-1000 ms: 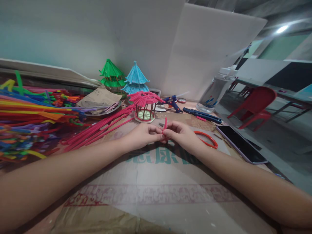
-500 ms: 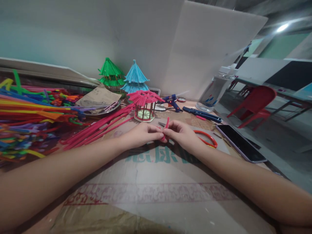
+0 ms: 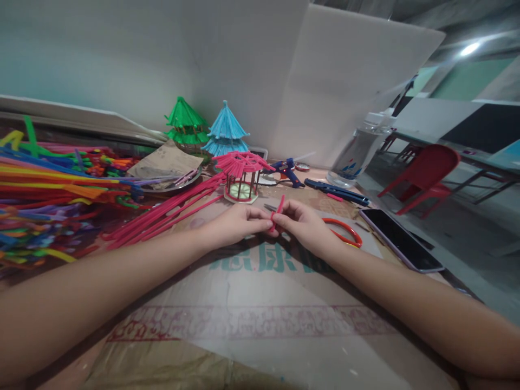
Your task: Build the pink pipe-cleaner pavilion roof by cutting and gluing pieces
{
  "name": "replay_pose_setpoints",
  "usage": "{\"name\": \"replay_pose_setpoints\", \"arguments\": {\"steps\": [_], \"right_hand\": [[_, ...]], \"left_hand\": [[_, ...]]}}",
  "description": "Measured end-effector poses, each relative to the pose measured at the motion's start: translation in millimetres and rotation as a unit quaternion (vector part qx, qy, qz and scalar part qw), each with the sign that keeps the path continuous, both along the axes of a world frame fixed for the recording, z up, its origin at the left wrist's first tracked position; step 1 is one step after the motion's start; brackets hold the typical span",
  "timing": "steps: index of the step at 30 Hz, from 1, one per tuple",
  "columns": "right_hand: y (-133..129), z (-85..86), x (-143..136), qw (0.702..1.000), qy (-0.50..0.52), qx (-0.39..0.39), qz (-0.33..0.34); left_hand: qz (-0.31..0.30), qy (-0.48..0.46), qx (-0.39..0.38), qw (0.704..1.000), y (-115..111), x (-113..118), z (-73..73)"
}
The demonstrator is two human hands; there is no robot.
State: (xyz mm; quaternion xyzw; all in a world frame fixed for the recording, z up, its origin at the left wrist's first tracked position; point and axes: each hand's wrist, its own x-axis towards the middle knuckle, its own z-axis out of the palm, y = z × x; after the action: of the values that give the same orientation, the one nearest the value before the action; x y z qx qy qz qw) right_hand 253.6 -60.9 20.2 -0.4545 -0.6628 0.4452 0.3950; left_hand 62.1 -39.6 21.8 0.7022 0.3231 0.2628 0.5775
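Note:
Between the fingertips of both hands is a short pink pipe cleaner (image 3: 281, 203), its free end sticking up. My left hand (image 3: 239, 222) pinches it low down, while my right hand (image 3: 299, 221) grips it just beside. Scissors with orange-red handles (image 3: 348, 233) lie on the cardboard (image 3: 244, 303) under my right hand; their blade tips show past the fingers and the middle is hidden. Just beyond my hands stands a small pavilion (image 3: 240, 177) with a pink pipe-cleaner roof, brown posts and a pale base. Long pink pipe cleaners (image 3: 170, 214) lie to its left.
Bundles of coloured pipe cleaners (image 3: 60, 189) fill the left side. Green (image 3: 184, 122) and blue (image 3: 226, 130) pavilions stand at the back. A glue gun (image 3: 287, 172), blue-black tool (image 3: 337, 192), plastic bottle (image 3: 353, 154) and phone (image 3: 400, 238) sit to the right. Beyond is a red chair (image 3: 426, 173).
The pipe cleaner's upright end has tilted slightly to the right as my fingers shift a little. Both hands stay in nearly the same place, still holding it.

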Motion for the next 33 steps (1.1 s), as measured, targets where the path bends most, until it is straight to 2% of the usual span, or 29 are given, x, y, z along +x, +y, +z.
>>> {"name": "replay_pose_setpoints", "arguments": {"steps": [5,19,33], "right_hand": [[-1.3,0.2,-1.6,1.000,0.001,0.001,0.000],[-2.7,2.4,-2.0,1.000,0.007,0.024,0.002],[-3.3,3.8,-1.6,1.000,0.009,0.011,0.007]], "left_hand": [[-0.005,-0.003,-0.015,1.000,-0.3,-0.5,-1.6],[-0.004,0.005,0.010,1.000,1.2,-1.1,-0.5],[-0.007,0.009,0.013,1.000,-0.1,-2.2,0.1]]}}
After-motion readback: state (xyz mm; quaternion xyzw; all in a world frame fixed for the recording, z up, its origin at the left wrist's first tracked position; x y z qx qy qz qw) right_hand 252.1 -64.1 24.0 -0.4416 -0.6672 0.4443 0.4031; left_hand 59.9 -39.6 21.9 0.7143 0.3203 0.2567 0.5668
